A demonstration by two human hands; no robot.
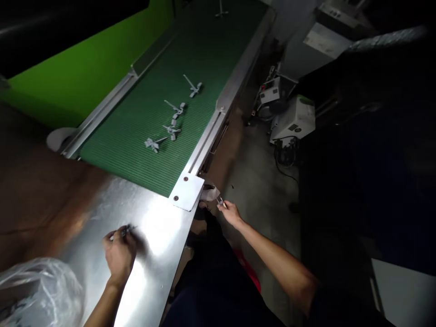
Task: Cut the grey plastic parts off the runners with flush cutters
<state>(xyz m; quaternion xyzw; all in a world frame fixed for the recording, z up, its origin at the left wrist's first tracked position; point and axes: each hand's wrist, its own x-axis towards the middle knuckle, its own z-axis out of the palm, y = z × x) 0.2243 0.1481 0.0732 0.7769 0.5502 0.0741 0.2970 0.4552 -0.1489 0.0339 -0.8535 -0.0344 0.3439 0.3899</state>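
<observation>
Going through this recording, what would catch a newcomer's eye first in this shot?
The green ribbed conveyor belt runs up the middle, carrying a row of grey pieces. Below it, the left hand grips a small dark item over a stainless steel table, while the right hand holds a small metal piece beyond the table's edge.

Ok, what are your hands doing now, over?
Left hand pinching small dark piece over shiny steel sheet. Right hand holding small silvery piece. Clear plastic bag beside left hand.

Wearing dark trousers, a dark sleeve ending near the elbow, bare forearm and right hand showing past it
</observation>
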